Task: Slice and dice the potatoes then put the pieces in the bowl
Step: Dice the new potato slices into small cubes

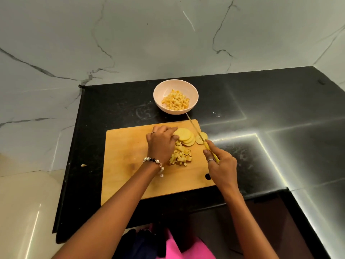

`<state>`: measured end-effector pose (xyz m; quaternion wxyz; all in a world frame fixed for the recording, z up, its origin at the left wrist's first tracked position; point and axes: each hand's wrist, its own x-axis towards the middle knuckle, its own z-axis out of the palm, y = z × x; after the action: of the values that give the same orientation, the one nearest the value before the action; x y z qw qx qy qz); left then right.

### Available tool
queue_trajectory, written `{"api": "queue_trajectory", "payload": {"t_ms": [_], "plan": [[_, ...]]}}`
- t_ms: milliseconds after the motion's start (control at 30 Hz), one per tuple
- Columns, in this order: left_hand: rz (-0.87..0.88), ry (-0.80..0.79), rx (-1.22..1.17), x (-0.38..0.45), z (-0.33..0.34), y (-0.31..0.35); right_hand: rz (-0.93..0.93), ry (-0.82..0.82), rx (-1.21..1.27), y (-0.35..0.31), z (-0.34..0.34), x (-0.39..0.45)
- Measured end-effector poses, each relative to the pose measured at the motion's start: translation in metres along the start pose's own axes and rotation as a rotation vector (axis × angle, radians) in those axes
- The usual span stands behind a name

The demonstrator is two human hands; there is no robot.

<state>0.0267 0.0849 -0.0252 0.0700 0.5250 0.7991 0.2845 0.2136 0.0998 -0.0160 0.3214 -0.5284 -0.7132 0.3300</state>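
Left hand [161, 144] pins fanned pale-yellow potato rounds [184, 139], right hand [221, 166] wraps yellow-handled knife [200, 137]; we'd tuck fingertips, cut even strips.

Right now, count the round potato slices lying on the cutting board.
5 visible: four overlapping in a fan by the left hand, one right of the knife blade. More may be hidden beneath the hand.
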Motion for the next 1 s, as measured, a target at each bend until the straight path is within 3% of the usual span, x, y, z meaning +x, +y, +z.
{"api": "queue_trajectory", "payload": {"t_ms": [100, 200, 367, 633, 1000], "plan": [[0.014, -0.201, 0.197, 0.018, 0.011, 0.016, 0.030, 0.018, 0.073, -0.002, -0.009, 0.009], [0.029, -0.277, 0.325, 0.030, 0.018, 0.024, 0.038, 0.031, 0.077, 0.000, -0.019, 0.016], [0.029, -0.256, 0.280, 0.037, 0.017, 0.024, 0.060, 0.005, 0.092, 0.012, -0.022, 0.017], [0.193, -0.214, 0.172, 0.036, 0.016, 0.023, 0.076, -0.061, 0.106, 0.015, -0.015, 0.016], [0.348, -0.255, 0.416, 0.038, 0.013, 0.016, 0.078, -0.091, -0.024, 0.005, 0.005, 0.005]]}}
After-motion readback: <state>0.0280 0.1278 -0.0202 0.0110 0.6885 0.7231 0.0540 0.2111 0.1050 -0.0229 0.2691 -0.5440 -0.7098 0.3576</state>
